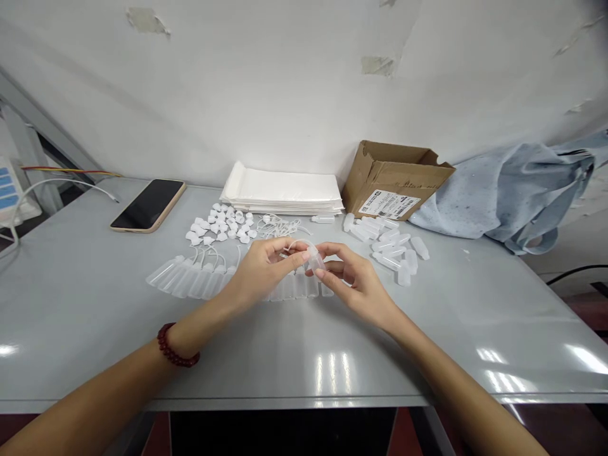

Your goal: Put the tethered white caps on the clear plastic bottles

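Observation:
My left hand [263,269] and my right hand [354,278] meet over the middle of the grey table [71,304]. Together they pinch one small clear plastic bottle [314,258], tilted, with a thin white strap looping off its top. My right fingers grip the bottle body; my left thumb and forefinger close on its top end. A row of finished bottles [190,275] with straps lies just behind and left of my hands. Loose bottles [389,247] lie to the right. A red bead bracelet [173,348] circles my left wrist.
White caps [221,227] and loose straps [280,225] lie behind the row. A stack of white bags [282,190], an open cardboard box [394,180], a phone [148,204] and blue cloth [513,190] sit along the wall. Cables hang at the far left.

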Motion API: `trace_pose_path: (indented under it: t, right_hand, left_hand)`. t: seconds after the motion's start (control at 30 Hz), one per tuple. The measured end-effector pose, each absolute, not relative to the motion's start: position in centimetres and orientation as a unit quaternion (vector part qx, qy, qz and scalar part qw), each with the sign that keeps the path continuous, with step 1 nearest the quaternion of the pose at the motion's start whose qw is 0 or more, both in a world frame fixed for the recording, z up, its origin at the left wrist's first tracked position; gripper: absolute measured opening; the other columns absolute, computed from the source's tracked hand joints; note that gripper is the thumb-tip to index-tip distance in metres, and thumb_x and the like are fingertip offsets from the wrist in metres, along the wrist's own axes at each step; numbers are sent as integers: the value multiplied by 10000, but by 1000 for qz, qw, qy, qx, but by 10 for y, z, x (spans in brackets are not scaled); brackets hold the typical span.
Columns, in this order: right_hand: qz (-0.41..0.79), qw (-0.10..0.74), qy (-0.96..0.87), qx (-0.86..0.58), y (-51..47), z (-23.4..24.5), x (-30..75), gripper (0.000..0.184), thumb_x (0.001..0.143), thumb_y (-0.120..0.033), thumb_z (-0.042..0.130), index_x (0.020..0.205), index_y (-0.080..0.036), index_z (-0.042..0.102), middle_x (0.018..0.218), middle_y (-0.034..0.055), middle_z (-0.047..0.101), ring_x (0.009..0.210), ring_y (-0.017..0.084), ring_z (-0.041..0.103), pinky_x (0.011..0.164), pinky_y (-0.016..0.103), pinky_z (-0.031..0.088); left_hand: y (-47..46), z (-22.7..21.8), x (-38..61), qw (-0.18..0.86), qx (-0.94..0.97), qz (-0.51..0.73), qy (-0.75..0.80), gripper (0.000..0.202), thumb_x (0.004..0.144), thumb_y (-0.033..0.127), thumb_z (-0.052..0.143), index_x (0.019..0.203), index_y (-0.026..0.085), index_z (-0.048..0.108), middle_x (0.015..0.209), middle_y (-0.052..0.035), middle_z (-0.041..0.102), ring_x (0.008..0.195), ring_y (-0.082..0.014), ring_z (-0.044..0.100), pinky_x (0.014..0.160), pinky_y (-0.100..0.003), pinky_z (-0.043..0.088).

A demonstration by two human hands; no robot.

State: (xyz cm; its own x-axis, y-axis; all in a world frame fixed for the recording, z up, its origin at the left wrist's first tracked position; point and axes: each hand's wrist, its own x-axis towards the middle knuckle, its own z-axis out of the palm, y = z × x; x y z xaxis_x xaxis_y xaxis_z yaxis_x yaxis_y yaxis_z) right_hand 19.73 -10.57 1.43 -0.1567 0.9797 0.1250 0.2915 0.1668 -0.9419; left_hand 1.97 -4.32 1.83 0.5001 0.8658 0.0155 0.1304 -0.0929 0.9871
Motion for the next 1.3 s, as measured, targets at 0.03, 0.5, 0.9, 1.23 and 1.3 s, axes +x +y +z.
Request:
trace_pose_path:
  t: [0.03,0.5,0.9,1.23,1.3]
  right_hand:
    - [414,417,-637,-498,-106,14,197,251,895,-243,549,1142,-212,518,1115,81,594,904,192,678,719,310,519]
    - [431,429,-582,-540,-106,15,196,255,861,-309,595,1075,-184,536,1104,100,636,791,176,679,628,288,480]
    - [491,450,-520,-534,-105,21,201,272,812,-341,647,1009,-182,548,916,66,679,804,212,689,628,297,489]
    - [371,321,-633,-599,-101,32,224,117,849,-241,559,887,-156,630,883,46,678,816,172,618,685,288,447]
    - [344,286,-648,-617,-101,35,229,141,856,-240,537,856,-151,646,845,45,684,774,171,612,653,286,434]
  left_hand:
    - [-43,17,20,569,655,327,374,204,820,400,653,885,214,704,900,7,693,887,-169,626,828,-283,474]
    - [-49,8,23,413,745,359,382,232,842,335,621,1031,203,647,988,-40,668,930,-197,600,796,-341,484]
    - [-51,-4,34,167,876,368,263,457,790,241,689,1184,170,469,1085,-85,588,1033,-241,487,889,-403,447]
    - [-43,0,45,81,922,306,224,397,767,340,695,1063,127,538,1036,-107,610,970,-265,474,855,-420,432]
    - [-43,1,51,80,929,284,225,380,780,374,674,1036,119,556,1019,-109,612,971,-270,474,847,-421,426]
